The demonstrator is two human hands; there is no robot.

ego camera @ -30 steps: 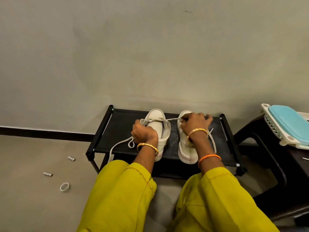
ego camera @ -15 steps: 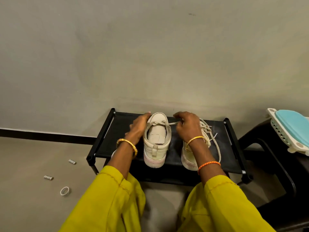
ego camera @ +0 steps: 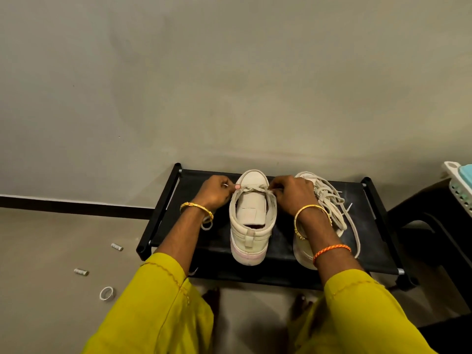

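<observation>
The black shoe rack stands low against the wall, and I crouch at its near edge. On its fabric shelf, in the middle, sits the white sneaker I am lacing. Its long axis runs straight away from me, with the heel and pull tab near and the toe far, towards the wall. A second sneaker stands just to its right, partly behind my forearm, its own laces lying loose over it.

My left hand is at the left side of the shoe's far end and my right hand at the right side, both about equally close to it. The lace runs left to right between them, crossing over the top of the tongue near the toe.

The fingers of my left hand are curled and pinch one run of the lace. Those of my right hand pinch the other run just at the shoe's right rim. I judge that the next pull goes outwards, left and right, square to the shoe's length.

The sneaker is off-white with a pale pink sole edge, a wide flat tongue and an open collar.
</observation>
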